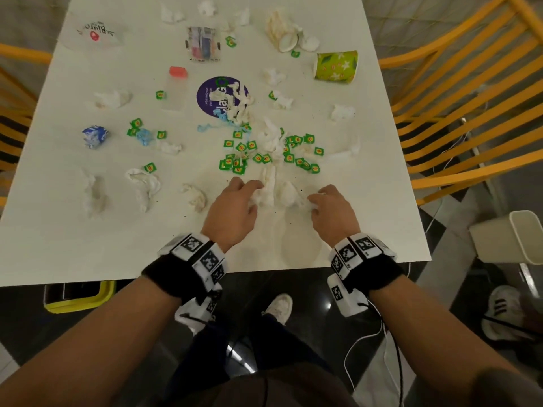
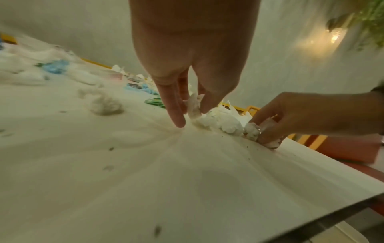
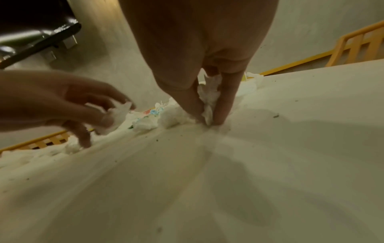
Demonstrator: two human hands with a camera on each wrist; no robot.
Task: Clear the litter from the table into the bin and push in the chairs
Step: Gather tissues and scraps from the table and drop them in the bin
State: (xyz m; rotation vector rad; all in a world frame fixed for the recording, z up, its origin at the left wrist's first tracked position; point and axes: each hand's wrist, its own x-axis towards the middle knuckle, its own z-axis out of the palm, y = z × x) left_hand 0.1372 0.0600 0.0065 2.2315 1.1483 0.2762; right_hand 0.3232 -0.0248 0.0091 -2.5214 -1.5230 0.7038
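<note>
Litter covers the white table (image 1: 73, 236): crumpled tissues, several small green tags (image 1: 241, 147), a green paper cup (image 1: 336, 67) and a clear bottle with a red cap (image 1: 176, 88). My left hand (image 1: 235, 201) pinches a crumpled white tissue (image 1: 269, 189) near the front middle; in the left wrist view its fingers (image 2: 176, 111) close on that tissue (image 2: 194, 106). My right hand (image 1: 330, 207) grips another white tissue wad (image 1: 311, 202), which the right wrist view shows between thumb and finger (image 3: 208, 97). A beige bin (image 1: 505, 239) stands on the floor at the right.
Yellow slatted chairs stand pulled out at the right (image 1: 458, 92) and the left (image 1: 14, 113). A yellow-rimmed container (image 1: 79, 295) sits under the table's front left. A crushed white cup (image 1: 97, 33), a wrapper (image 1: 202, 44) and a blue wad (image 1: 94, 137) lie farther back. Someone's shoe (image 1: 505, 309) is beside the bin.
</note>
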